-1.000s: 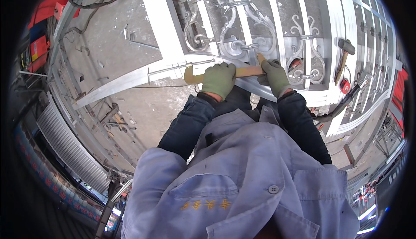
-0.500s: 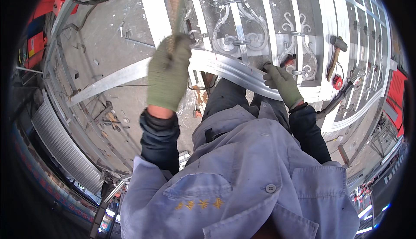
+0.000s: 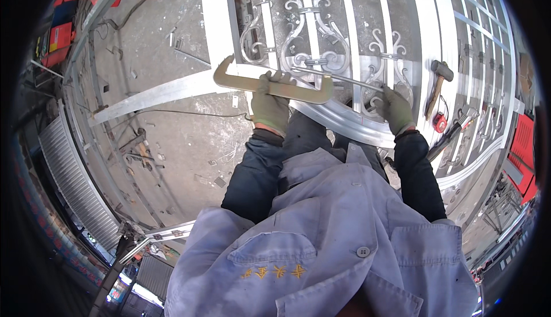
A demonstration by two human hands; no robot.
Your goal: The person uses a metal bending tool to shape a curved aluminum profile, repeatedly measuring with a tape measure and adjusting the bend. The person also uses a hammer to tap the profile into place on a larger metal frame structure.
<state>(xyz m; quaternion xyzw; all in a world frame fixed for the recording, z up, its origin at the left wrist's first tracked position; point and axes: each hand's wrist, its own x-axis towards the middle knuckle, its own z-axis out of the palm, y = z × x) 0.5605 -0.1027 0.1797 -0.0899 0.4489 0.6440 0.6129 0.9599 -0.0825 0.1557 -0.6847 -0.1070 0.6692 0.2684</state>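
A brass-coloured G-clamp [image 3: 298, 92] lies crosswise in front of me, its mouth turned away from my body. My left hand [image 3: 271, 107], in a green glove, is closed around the clamp's back. The long thin screw [image 3: 350, 80] runs through the clamp's right end. At the outer end of that screw, my gloved right hand [image 3: 395, 109] has its fingers closed. Beneath the clamp is the curved silver rail [image 3: 344, 119] of a metal gate frame, with scrolled ornaments [image 3: 315, 61] between its upright bars.
A hammer [image 3: 439, 87] rests on the broad right upright [image 3: 425, 41], close to a red tape measure [image 3: 439, 123]. Another curved metal strip [image 3: 155, 96] reaches left above the concrete floor [image 3: 189, 145], where scraps and tools lie. Further barred panels [image 3: 482, 47] stand at right.
My left hand has come down and right, and the clamp, blurred before, now lies level across the rail. My right hand has shifted slightly right and now grips the screw's end.
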